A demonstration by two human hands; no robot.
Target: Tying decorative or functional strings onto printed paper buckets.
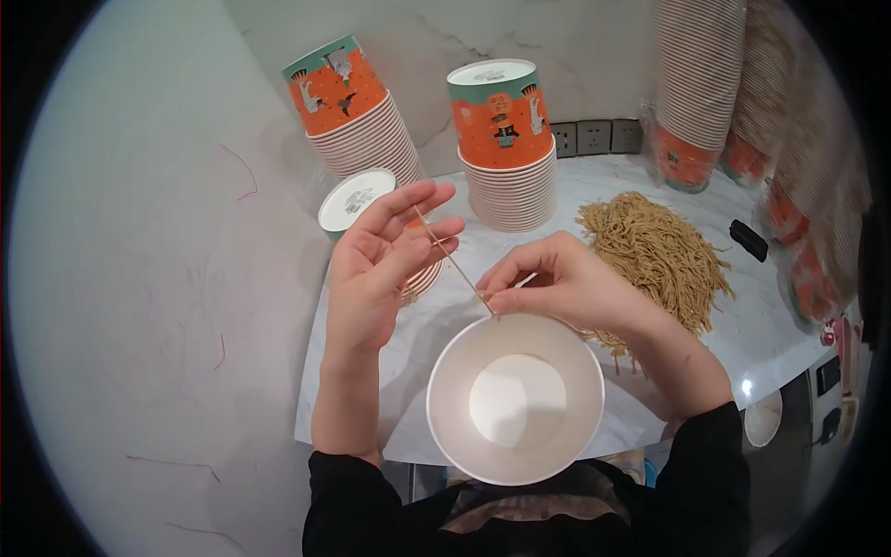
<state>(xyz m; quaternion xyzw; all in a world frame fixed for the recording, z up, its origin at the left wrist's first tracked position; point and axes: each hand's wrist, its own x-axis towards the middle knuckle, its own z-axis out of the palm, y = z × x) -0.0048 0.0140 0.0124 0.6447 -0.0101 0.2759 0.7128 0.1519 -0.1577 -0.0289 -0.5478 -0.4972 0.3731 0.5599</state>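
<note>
Spreading across the middle of the view, the white marble table (733, 334) carries everything. At twelve o'clock and eleven o'clock stand two stacks of orange paper cups (506, 148), with more sleeved stacks at two o'clock, cut off by the rim. A heap of dry noodles (654, 251) lies at three o'clock from the hands. At six o'clock sits an empty white paper bowl (515, 397), its inside bare.

Above the bowl, the left hand (376, 269) is open, fingers spread, with one end of a single thin noodle strand (452, 260) resting against its fingertips. The right hand (557, 283) is pinched shut on the strand's lower end, just over the bowl's far rim.

Judging by this, one strand is being handled over the bowl while the heap waits untouched; lowering it would call for a light pinch, since it looks brittle.

How the strand sits between the right fingertips is hidden. A small dark object (748, 239) at three o'clock is hard to identify.
</note>
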